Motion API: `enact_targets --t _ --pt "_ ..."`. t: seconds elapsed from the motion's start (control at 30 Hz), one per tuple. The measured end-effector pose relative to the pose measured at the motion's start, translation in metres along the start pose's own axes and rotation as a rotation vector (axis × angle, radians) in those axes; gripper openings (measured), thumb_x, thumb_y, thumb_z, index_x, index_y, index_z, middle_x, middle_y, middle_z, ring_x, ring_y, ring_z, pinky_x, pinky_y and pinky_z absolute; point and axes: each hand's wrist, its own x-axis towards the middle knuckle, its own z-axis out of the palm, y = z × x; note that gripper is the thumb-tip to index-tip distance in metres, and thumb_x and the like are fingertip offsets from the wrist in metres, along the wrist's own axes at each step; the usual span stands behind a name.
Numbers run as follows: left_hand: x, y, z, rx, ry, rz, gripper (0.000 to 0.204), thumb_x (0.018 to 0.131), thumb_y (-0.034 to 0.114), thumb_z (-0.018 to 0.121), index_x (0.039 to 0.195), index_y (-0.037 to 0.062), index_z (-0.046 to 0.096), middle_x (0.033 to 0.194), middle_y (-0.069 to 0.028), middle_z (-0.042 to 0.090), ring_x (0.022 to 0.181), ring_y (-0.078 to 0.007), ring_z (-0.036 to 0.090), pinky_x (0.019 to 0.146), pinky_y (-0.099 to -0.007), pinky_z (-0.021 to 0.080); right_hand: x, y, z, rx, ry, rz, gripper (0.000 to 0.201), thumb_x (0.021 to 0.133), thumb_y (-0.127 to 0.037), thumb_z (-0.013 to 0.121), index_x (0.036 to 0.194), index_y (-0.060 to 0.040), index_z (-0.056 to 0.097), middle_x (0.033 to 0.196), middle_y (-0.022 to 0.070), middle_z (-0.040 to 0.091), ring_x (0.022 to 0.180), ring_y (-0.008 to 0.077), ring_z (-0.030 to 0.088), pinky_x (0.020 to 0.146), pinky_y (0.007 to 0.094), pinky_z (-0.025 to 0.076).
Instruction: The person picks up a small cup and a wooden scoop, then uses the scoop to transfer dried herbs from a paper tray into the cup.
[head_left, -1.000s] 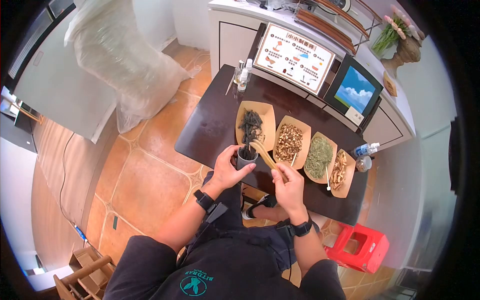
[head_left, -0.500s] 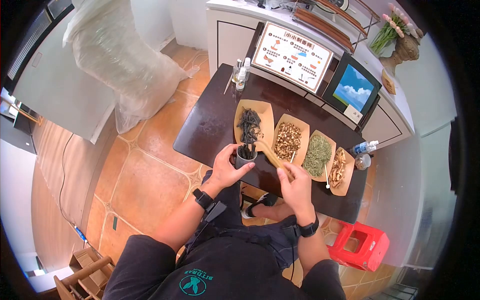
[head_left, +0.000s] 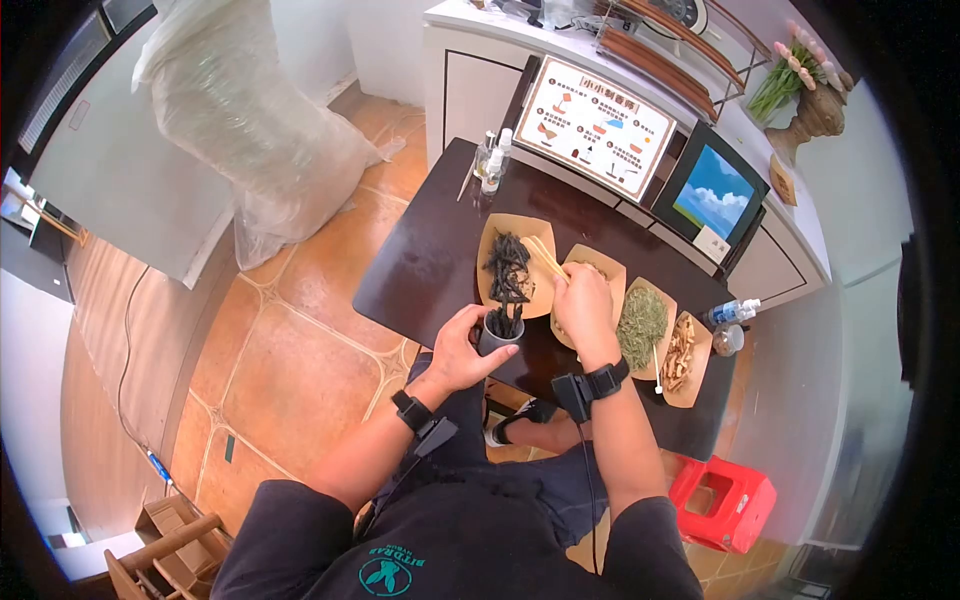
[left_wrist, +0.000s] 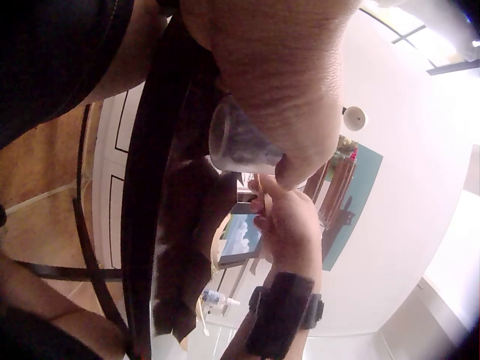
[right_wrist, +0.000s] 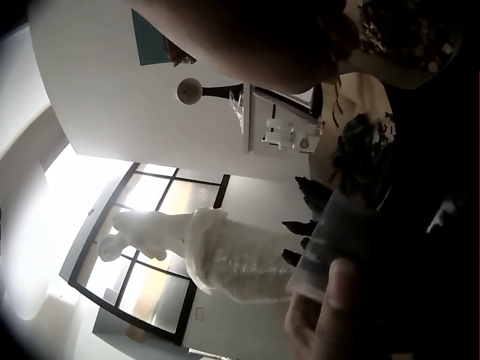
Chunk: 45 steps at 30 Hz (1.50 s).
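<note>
My left hand (head_left: 460, 352) holds a small grey translucent cup (head_left: 492, 343) at the table's near edge, its thumb along the near side. Black dried strips (head_left: 506, 321) stick up out of the cup. My right hand (head_left: 583, 308) grips light wooden tongs (head_left: 546, 258) over the second paper tray, partly hiding it. The tong tips reach the right side of the first tray (head_left: 540, 296), beside its pile of black strips (head_left: 508, 262), and nothing shows between them. In the left wrist view the cup (left_wrist: 236, 142) sits under the left hand.
Rightward on the dark table (head_left: 410, 255) stand a tray of green dried herb (head_left: 642, 320) and a tray of tan slices (head_left: 682, 355). Small spray bottles (head_left: 492, 170) stand at the back left. A bottle (head_left: 733, 312) and jar (head_left: 730, 340) are at the right edge, a red stool (head_left: 745, 505) below.
My right hand has moved forward with the tongs, whose tips went from near the cup to the first tray's right side. My left hand keeps holding the cup.
</note>
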Motion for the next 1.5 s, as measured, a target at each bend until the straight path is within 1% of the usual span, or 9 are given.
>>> enact_targets --t 0.4,0.7,0.9,1.0,1.1,1.17,1.23,1.27,1.5 --pt "0.0 0.0 0.001 0.028 0.026 0.053 0.053 0.073 0.029 0.085 0.11 -0.0013 0.062 0.094 -0.0083 0.061 0.078 -0.018 0.058 0.068 -0.0292 0.047 0.008 -0.004 -0.003 -0.077 -0.07 -0.036 0.014 0.087 -0.011 0.066 0.086 0.0023 0.068 0.091 0.0229 0.067 0.089 0.0404 0.067 0.081 0.0495 0.054" --pt "0.0 0.001 0.0 0.053 0.025 0.035 0.054 0.072 0.029 0.085 0.111 -0.0018 0.062 0.094 -0.0076 0.061 0.079 -0.018 0.059 0.068 -0.0289 0.047 -0.006 0.001 -0.025 0.058 -0.071 0.068 0.016 0.089 -0.014 0.064 0.088 0.0008 0.07 0.09 0.0217 0.069 0.088 0.0413 0.066 0.08 0.0506 0.052" --pt "0.001 -0.004 0.003 0.022 0.065 0.065 0.053 0.072 0.03 0.085 0.111 0.0006 0.064 0.091 -0.0064 0.061 0.075 -0.0168 0.057 0.065 -0.0285 0.046 -0.042 0.001 -0.055 0.378 -0.069 0.116 0.019 0.09 -0.014 0.065 0.096 0.0031 0.07 0.089 0.0207 0.069 0.085 0.0399 0.067 0.076 0.0451 0.051" --pt "0.001 -0.001 0.001 0.04 0.047 0.052 0.053 0.073 0.029 0.085 0.112 -0.0004 0.063 0.091 -0.0067 0.06 0.076 -0.0158 0.057 0.066 -0.0285 0.046 -0.07 -0.007 -0.068 0.547 -0.102 0.11 0.019 0.091 -0.011 0.067 0.102 0.0038 0.069 0.089 0.0188 0.068 0.08 0.0327 0.068 0.072 0.0368 0.052" --pt "0.001 -0.005 0.003 0.042 0.059 0.057 0.053 0.072 0.03 0.086 0.111 0.0008 0.064 0.091 -0.006 0.061 0.075 -0.016 0.058 0.064 -0.0278 0.046 -0.092 -0.008 -0.061 0.566 -0.023 -0.034 0.019 0.091 -0.01 0.067 0.104 0.0042 0.068 0.091 0.0183 0.067 0.078 0.0301 0.067 0.071 0.0352 0.051" --pt "0.001 -0.003 0.003 0.053 0.068 0.071 0.054 0.072 0.031 0.086 0.112 0.0018 0.065 0.092 -0.0056 0.062 0.075 -0.0165 0.059 0.063 -0.0272 0.046 -0.101 -0.008 -0.057 0.572 -0.062 -0.023 0.02 0.091 -0.01 0.067 0.105 0.0042 0.068 0.092 0.0182 0.067 0.079 0.0324 0.067 0.071 0.0363 0.052" --pt "0.001 0.0 0.002 0.033 0.068 0.055 0.054 0.072 0.03 0.086 0.112 0.0016 0.065 0.092 -0.0057 0.062 0.075 -0.0163 0.059 0.063 -0.0268 0.046 -0.11 -0.007 -0.052 0.501 -0.1 -0.009 0.019 0.09 -0.007 0.068 0.104 0.0056 0.068 0.09 0.016 0.068 0.08 0.0268 0.067 0.073 0.0329 0.051" --pt "0.001 0.0 0.002 0.033 0.067 0.056 0.054 0.072 0.03 0.086 0.112 0.0016 0.065 0.092 -0.0057 0.062 0.075 -0.0163 0.059 0.063 -0.0268 0.046 -0.113 -0.008 -0.053 0.508 -0.119 -0.009 0.019 0.091 -0.01 0.067 0.104 0.003 0.069 0.093 0.0187 0.068 0.082 0.037 0.067 0.072 0.0392 0.053" --pt "0.001 -0.005 0.003 0.047 0.064 0.074 0.054 0.072 0.03 0.086 0.113 0.0005 0.065 0.092 -0.0063 0.062 0.075 -0.0168 0.059 0.065 -0.0273 0.046 -0.112 0.003 -0.055 0.482 -0.081 0.036 0.021 0.091 -0.013 0.068 0.104 0.0024 0.069 0.092 0.0196 0.068 0.085 0.0379 0.067 0.075 0.0413 0.052"
